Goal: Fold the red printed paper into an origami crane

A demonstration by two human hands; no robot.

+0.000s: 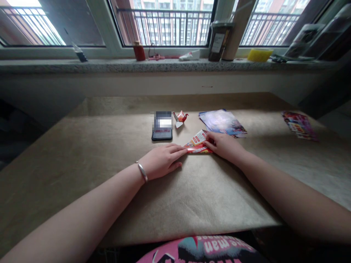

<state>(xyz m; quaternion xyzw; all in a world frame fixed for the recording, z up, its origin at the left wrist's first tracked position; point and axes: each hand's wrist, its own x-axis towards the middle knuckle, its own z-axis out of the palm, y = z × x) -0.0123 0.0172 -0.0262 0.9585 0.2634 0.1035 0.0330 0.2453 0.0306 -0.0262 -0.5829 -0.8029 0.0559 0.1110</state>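
Pinching folded paper (195, 143) at 3 o'clock with right hand (223, 143); touching its 9 o'clock tip with left hand (160, 160) laid flat, maybe to stop sliding.

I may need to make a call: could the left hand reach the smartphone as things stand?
Probably yes: the smartphone lies just beyond the left hand, with nothing visible between them, though that hand touches the folded paper.

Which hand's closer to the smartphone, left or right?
Left. The left hand lies just on the near side of the smartphone, apart from it; the right hand is farther off, to its right, pinching the folded paper.
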